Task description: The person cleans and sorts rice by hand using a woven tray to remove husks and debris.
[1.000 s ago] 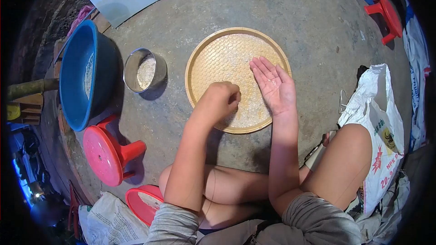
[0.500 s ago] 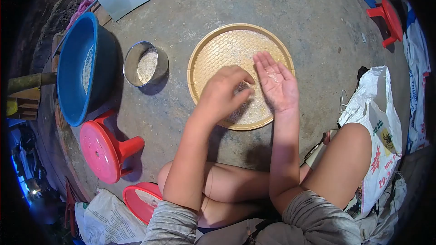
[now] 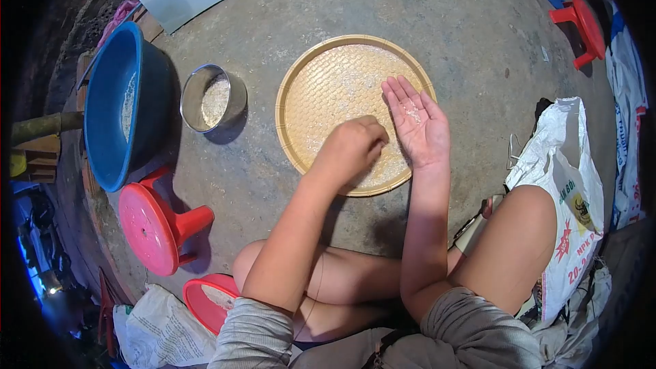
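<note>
A round woven winnowing tray (image 3: 321, 82) lies on the floor in front of me, with pale grains (image 3: 355, 85) like rice scattered over it. Above its near part, my left hand (image 3: 352, 150) is closed, fingers curled together and pointing down; what they hold, if anything, is hidden. My right hand (image 3: 422, 130) is palm up over the tray's right edge, its fingers stretched out. A few pale grains (image 3: 413, 112) rest on that palm and the finger bases.
To the left stand a metal pot (image 3: 239, 99) with grain inside, a large blue basin (image 3: 154, 89) and a pink-red stool (image 3: 143, 229). A red basin (image 3: 195, 304) sits by my left knee. White sacks (image 3: 557, 143) lie at right, with a red stool (image 3: 588, 31) farther off.
My left hand has moved slightly right and down, and its thumb and fingers, apart before, have closed together. The right hand stays palm up in nearly the same place.
</note>
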A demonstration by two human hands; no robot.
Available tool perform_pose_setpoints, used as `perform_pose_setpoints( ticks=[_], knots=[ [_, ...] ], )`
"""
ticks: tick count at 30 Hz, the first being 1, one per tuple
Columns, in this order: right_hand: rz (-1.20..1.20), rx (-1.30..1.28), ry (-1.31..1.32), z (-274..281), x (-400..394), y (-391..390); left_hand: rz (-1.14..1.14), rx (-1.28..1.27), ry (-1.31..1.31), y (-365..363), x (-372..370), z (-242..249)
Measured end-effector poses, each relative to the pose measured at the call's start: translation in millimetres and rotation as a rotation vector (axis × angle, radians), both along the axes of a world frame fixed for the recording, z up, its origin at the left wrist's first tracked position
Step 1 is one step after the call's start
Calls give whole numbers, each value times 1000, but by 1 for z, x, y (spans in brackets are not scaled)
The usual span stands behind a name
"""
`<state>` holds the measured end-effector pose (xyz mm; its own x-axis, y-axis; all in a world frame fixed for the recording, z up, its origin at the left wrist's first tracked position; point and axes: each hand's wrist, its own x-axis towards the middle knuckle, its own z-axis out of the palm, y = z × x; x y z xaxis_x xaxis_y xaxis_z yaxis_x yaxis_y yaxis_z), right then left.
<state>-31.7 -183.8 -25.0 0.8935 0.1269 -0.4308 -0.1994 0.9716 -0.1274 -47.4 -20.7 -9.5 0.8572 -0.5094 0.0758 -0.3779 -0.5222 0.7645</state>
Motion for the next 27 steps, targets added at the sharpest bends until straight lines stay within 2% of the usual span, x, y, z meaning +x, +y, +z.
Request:
perform_pose_setpoints(
  ticks=[2,5,7,8,9,10,11,12,13,14,16,17,18,21,27],
  knots=[
    [-3,-1,0,2,-1,1,39,-15,-5,6,4,6],
    [27,-18,36,-2,-1,6,272,-279,69,9,7,25],
    [187,25,-154,-12,-3,13,261,-365,73,5,8,33],
    [192,26,-152,-17,-4,18,249,-451,75,4,8,34],
    [223,25,-122,-17,-5,26,171,-311,-77,6,10,33],
    [254,22,-93,-16,-5,32,179,-311,-78,6,10,31],
    [254,133,-157,-22,-5,31,235,-261,-179,5,9,28],
    [262,132,-158,-18,-4,30,291,-211,-280,4,9,26],
    [180,85,-146,-13,-3,28,345,-307,-206,3,9,26],
    [95,39,-135,-7,-3,24,350,-309,-208,3,9,25],
    [30,40,-91,-1,-2,12,333,-290,2,3,7,24],
    [-44,-4,-88,-1,0,5,222,-182,-81,3,5,17],
    [-117,-48,-84,-1,0,0,224,-184,-82,-3,0,13],
    [-123,-3,-123,-3,0,-9,12,-3,-156,-19,-15,4],
    [-128,13,-109,-2,0,-8,127,55,-100,-28,-16,-9]
  ],
)
